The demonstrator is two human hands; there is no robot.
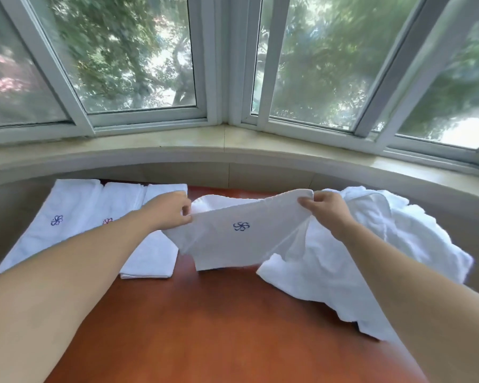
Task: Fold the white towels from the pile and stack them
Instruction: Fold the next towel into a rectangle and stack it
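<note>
A white towel (233,241) with a blue flower mark hangs stretched between my hands above the brown table (219,327). My left hand (172,211) pinches its upper left corner. My right hand (327,210) pinches its upper right corner. The towel's lower edge touches the table. To the right lies the crumpled pile of white towels (371,258), partly under my right forearm. On the left lie folded white towels (75,217) side by side, partly hidden by my left forearm.
A curved stone window sill (233,150) runs behind the table, with white-framed windows (219,78) above it. The table's near half shows bare brown wood.
</note>
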